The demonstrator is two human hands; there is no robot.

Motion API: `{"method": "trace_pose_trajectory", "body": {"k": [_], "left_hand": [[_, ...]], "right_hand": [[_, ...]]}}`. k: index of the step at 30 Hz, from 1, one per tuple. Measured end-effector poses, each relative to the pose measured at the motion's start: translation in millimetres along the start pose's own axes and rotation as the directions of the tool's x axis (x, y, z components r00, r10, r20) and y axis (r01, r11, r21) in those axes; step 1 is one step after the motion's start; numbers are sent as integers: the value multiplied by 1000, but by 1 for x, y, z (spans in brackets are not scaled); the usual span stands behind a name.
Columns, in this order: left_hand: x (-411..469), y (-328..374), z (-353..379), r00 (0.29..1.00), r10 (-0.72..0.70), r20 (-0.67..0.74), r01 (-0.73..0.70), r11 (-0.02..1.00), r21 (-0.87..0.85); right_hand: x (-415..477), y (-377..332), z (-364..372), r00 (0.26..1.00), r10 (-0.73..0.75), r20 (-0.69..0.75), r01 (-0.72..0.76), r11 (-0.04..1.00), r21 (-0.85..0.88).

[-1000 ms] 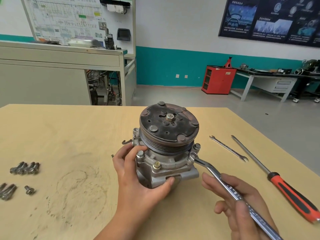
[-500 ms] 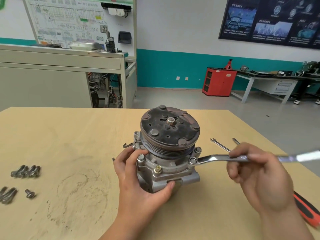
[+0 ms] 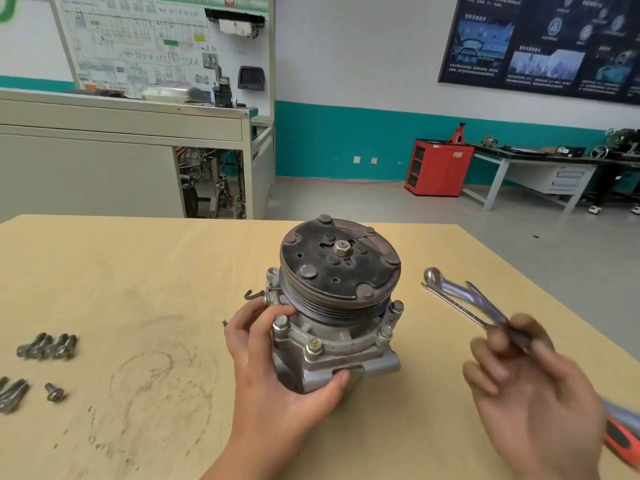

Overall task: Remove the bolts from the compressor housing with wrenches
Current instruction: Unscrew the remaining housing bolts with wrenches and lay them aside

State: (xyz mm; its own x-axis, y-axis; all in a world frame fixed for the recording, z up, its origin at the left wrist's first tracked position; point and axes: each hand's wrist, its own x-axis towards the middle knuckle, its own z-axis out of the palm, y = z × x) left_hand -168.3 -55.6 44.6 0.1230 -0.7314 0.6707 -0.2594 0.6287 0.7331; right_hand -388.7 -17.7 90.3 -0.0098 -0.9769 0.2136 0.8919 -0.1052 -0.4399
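My left hand point(image 3: 277, 386) grips the silver cast-metal compressor housing point(image 3: 332, 351), fingers curled round its left side and thumb on the lower front edge. It stands upright on the pale wooden table point(image 3: 138, 271), dark pulley face point(image 3: 341, 261) up. My right hand point(image 3: 530, 386), blurred, pinches the shank of the chrome ring wrench point(image 3: 464, 299); its head hangs clear, to the right of the housing. Hex flange bolts point(image 3: 281, 322) sit in the flange. In my judgement, I should seat the ring fully over the front-right bolt point(image 3: 385, 331) before loading it, pull in a level arc, and brace the housing against twist. A half-seated ring may round the head.
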Motion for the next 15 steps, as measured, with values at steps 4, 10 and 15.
{"method": "trace_pose_trajectory", "body": {"k": [4, 10, 15], "left_hand": [[0, 0, 0, 1000, 2, -4, -2, 1000, -8], [-1, 2, 0, 1000, -13, -1, 13, 1000, -6], [-1, 1, 0, 1000, -8, 1, 8, 1000, -1]], "right_hand": [[-36, 9, 4, 1000, -10, -26, 8, 996, -86], [-49, 45, 31, 986, -152, -67, 60, 703, -709], [-43, 50, 33, 978, -207, 31, 137, 524, -841]]}}
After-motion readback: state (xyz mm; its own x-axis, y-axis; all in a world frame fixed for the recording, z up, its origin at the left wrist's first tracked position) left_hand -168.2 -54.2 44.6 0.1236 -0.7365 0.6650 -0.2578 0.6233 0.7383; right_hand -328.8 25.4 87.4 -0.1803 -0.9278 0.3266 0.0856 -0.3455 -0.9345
